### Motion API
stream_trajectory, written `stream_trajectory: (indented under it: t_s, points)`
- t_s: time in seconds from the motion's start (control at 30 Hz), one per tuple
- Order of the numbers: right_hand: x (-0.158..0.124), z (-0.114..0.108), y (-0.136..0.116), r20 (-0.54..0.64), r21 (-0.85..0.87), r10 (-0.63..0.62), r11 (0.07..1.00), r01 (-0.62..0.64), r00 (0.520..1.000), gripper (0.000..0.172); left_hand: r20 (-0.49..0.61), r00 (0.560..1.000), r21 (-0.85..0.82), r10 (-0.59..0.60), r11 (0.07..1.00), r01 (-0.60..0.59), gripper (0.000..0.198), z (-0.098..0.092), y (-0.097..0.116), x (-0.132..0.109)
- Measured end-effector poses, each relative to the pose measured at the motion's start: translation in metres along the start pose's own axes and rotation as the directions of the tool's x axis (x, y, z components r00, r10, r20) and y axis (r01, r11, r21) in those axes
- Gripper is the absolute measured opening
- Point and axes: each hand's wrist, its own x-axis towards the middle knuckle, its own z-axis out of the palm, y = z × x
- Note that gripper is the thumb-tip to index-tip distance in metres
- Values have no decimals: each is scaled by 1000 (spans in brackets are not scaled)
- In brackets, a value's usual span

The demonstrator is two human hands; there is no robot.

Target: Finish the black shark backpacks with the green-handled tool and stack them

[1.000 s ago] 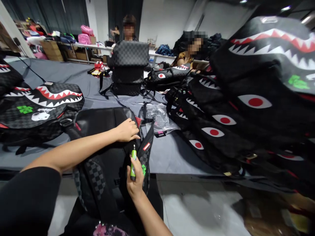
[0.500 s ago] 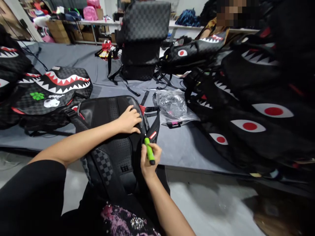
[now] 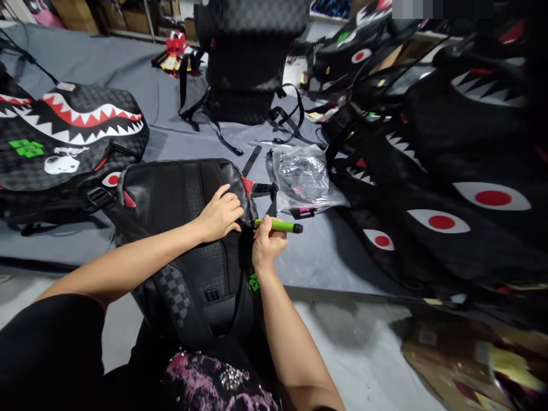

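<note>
Black backpack (image 3: pixel 160 178) lies back panel up on the gray-covered table (image 3: pixel 329 268), in front of the person, lower end hanging over the near edge. Left hand (image 3: pixel 220 216) is palm down on the panel, right of its middle, fingers bent a bit and loosely spread, gripping nothing visible. Right hand (image 3: pixel 269 246) is at the backpack's right edge, pinching a green marker (image 3: pixel 278 226) between thumb and fingers. Marker sits roughly level, black end pointing right, other end at the backpack's edge by a strap; can't tell if the tip touches. Red patches show at the backpack's upper corners, green print low on its right side.

Clear plastic bag (image 3: pixel 302 174) lies just right of the backpack's top. Shark-mouth bag (image 3: pixel 89 151) on the left, close by. Pile of red-eyed bags (image 3: pixel 428 251) on the right. Checkered bag (image 3: pixel 244 63) stands beyond, red and yellow tags (image 3: pixel 175 54) to its left. Brown package (image 3: pixel 445 357) on the floor, lower right, blurry.
</note>
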Motion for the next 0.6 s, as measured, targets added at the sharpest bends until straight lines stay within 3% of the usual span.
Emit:
stream_trajectory:
  t_s: [0.3,0.6]
  points:
    - [5,5,12,93,-262,-115,955,136,989,45,7,1000,-36,-11,999,11,22,9,-3,1]
    - [3,7,15,117,-347,-161,918,192,980,46,25,1000,-27,-18,999,19,17,13,-3,2]
